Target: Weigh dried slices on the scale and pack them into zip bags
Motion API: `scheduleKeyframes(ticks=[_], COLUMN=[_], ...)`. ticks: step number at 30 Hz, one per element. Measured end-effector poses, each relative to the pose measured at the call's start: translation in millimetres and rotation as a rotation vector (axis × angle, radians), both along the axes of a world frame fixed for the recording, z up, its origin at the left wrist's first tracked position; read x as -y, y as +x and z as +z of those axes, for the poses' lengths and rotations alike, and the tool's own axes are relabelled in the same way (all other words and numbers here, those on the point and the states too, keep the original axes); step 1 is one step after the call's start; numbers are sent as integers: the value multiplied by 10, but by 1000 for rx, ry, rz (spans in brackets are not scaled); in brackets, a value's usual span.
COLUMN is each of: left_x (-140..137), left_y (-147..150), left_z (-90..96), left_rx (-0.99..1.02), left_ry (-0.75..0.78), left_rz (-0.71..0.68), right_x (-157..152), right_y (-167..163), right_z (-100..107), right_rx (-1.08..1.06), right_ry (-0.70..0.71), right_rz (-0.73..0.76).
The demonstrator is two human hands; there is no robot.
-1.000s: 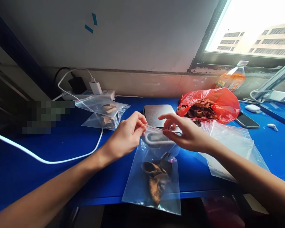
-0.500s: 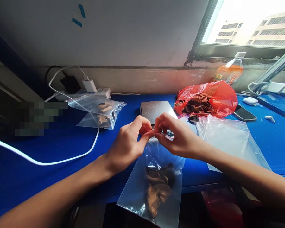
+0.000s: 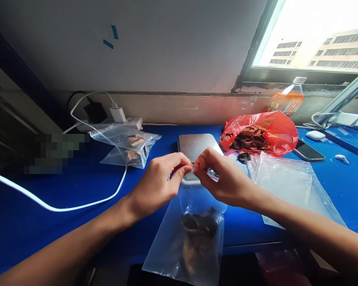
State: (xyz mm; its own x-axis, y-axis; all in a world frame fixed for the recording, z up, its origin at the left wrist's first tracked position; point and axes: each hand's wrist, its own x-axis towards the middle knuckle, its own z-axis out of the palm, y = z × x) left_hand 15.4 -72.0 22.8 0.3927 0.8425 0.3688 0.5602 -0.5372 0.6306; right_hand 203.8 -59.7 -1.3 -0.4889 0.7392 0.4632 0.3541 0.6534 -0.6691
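A clear zip bag (image 3: 164, 246) with brown dried pieces (image 3: 197, 230) inside hangs from my hands past the table's front edge. My left hand (image 3: 162, 174) pinches its top edge between thumb and forefinger. Close beside it, my right hand (image 3: 219, 174) pinches the same edge, fingertips nearly meeting the left ones. Part of the bag's red seal line shows under the right fingers. Behind the hands lies a silver scale (image 3: 197, 143), its front partly hidden by them.
On the right, an open red plastic bag (image 3: 282, 133) holds more dried pieces, with flat clear bags (image 3: 289, 190) before it. A phone (image 3: 308, 150), an earbud (image 3: 342, 159) and a drink bottle (image 3: 286, 99) are nearby. Filled bags (image 3: 116, 155) and a white cable (image 3: 86, 207) lie left.
The camera view has tilted up slightly, so the scene sits lower. Both hands still pinch the bag's top, and the hanging bag has shifted a little left.
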Motion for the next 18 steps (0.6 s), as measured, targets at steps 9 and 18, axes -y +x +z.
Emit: scheduleKeyframes(ticks=[9,18], left_x=[-158,-455], left_y=[-340,-1023], left_z=[254,498], left_rx=[149,501], left_ry=[-53,22], left_rz=[178,498], right_x=[-123,-460], right_y=[80,529], right_z=[140,301], right_rx=[20,10], right_ry=[136,356], right_rz=[-40,-420])
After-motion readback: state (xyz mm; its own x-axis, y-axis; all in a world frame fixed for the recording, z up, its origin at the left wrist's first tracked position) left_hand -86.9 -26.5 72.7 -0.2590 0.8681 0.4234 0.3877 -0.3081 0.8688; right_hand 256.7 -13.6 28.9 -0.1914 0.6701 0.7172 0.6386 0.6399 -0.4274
